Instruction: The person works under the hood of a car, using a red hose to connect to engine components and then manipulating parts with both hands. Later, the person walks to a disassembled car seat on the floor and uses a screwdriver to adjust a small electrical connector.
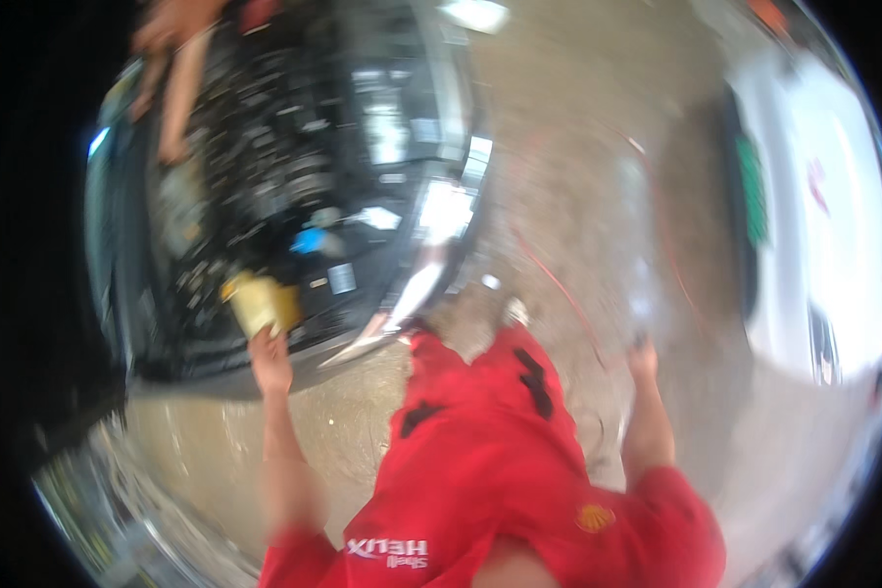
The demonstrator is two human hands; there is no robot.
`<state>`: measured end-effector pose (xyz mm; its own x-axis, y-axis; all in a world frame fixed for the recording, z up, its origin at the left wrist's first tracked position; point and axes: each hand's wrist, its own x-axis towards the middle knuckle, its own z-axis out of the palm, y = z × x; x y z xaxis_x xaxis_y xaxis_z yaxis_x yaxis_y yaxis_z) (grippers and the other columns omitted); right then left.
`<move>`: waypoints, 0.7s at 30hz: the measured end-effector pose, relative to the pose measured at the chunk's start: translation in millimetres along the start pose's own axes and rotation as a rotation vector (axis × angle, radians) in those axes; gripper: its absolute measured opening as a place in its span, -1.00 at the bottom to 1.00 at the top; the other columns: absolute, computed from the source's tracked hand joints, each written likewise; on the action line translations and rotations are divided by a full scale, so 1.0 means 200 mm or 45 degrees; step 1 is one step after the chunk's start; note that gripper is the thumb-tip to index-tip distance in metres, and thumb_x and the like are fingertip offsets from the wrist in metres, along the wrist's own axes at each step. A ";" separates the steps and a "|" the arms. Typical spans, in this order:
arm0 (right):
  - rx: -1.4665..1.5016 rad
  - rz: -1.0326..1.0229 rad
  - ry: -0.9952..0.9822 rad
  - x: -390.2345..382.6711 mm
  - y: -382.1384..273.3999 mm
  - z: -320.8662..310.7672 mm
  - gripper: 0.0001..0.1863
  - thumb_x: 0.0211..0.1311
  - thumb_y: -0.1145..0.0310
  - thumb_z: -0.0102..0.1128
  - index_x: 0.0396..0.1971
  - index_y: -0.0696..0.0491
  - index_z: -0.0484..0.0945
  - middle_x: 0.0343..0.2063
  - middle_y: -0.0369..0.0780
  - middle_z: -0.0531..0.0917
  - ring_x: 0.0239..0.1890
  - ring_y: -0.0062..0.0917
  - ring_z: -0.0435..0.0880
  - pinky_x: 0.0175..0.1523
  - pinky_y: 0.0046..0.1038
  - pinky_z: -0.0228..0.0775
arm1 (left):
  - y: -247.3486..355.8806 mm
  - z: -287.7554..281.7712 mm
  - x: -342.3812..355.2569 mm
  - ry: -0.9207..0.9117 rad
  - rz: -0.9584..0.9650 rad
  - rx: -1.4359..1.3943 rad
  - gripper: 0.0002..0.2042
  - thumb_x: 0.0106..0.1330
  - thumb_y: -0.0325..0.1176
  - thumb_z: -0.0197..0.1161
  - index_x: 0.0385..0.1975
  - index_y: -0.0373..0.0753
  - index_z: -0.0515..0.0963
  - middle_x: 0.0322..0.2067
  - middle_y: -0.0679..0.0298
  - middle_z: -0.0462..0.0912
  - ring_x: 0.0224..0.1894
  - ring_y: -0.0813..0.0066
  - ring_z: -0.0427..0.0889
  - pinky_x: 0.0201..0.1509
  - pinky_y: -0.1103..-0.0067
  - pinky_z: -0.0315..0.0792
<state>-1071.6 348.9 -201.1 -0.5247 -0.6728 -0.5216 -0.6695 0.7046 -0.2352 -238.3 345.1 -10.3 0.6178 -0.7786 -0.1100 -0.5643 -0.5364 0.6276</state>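
The picture is smeared by motion. My left hand (270, 361) is closed on the lower end of a yellow container (257, 306), pale on its face and darker along the right side. It is above the near edge of a dark car's open engine bay (265, 186). A round blue cap (310, 241) lies beyond it, to the right. Out over the floor on the right is my right hand (643, 359). Its fingers are blurred, and a pale streak rises beyond them; whether the hand holds anything does not show.
Another person's arm (182, 98) reaches into the engine bay at the far left. A thin red hose (559, 284) runs across the wet-looking concrete floor (598, 118). To the right stands a white car (808, 216) with a green plate (752, 188).
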 end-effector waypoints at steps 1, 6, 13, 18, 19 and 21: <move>0.002 0.082 -0.004 0.04 0.03 -0.02 -0.32 0.29 0.26 0.30 0.41 0.09 0.43 0.22 0.06 0.64 0.28 -0.06 0.62 0.33 -0.13 0.47 | 0.04 0.06 -0.09 -0.075 0.083 0.110 -0.64 0.50 -0.33 0.29 0.25 -0.21 0.54 0.10 0.10 0.53 0.02 0.28 0.63 0.09 0.41 0.54; 0.302 0.145 0.121 0.16 0.14 -0.11 -0.43 0.21 0.10 0.33 0.16 0.10 0.64 -0.06 0.07 0.77 0.11 -0.02 0.71 0.17 -0.11 0.51 | 0.16 0.23 -0.25 -0.263 0.173 0.306 -0.66 0.52 -0.32 0.28 0.23 -0.22 0.56 0.06 0.15 0.54 -0.04 0.32 0.60 0.11 0.44 0.50; 0.429 0.218 0.093 0.28 0.45 -0.03 -0.37 0.24 0.12 0.38 0.29 0.03 0.59 0.02 -0.01 0.76 0.13 -0.17 0.73 0.25 -0.25 0.52 | 0.40 0.41 -0.12 -0.301 0.306 0.366 -0.68 0.51 -0.33 0.28 0.19 -0.23 0.58 0.02 0.12 0.55 -0.09 0.33 0.62 0.07 0.44 0.53; 0.162 0.241 0.116 0.43 0.65 -0.04 -0.32 0.20 0.17 0.37 0.32 0.13 0.53 0.11 0.02 0.72 0.20 -0.19 0.70 0.31 -0.25 0.51 | 0.62 0.56 -0.08 -0.250 0.362 0.216 -0.70 0.49 -0.33 0.30 0.17 -0.19 0.60 0.01 0.12 0.56 -0.15 0.33 0.65 0.00 0.44 0.57; 0.183 0.209 0.125 0.45 0.64 -0.06 -0.32 0.20 0.19 0.37 0.31 0.17 0.52 0.08 0.01 0.73 0.13 -0.20 0.73 0.25 -0.26 0.55 | 0.65 0.57 -0.09 -0.261 0.433 0.225 -0.70 0.48 -0.34 0.31 0.16 -0.19 0.60 0.01 0.11 0.57 -0.15 0.33 0.65 0.00 0.44 0.57; 0.315 0.218 0.059 0.48 0.50 -0.10 -0.30 0.23 0.22 0.37 0.33 0.24 0.47 0.00 -0.02 0.75 -0.04 -0.26 0.77 0.11 -0.29 0.61 | 0.70 0.60 -0.12 -0.300 0.378 0.234 -0.70 0.46 -0.35 0.33 0.15 -0.19 0.60 0.02 0.11 0.57 -0.14 0.33 0.66 0.01 0.44 0.58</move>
<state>-1199.4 349.4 -258.2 -0.6465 -0.5447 -0.5341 -0.4235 0.8386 -0.3426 -397.2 249.2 -12.2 0.2832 -0.9500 -0.1315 -0.8005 -0.3097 0.5131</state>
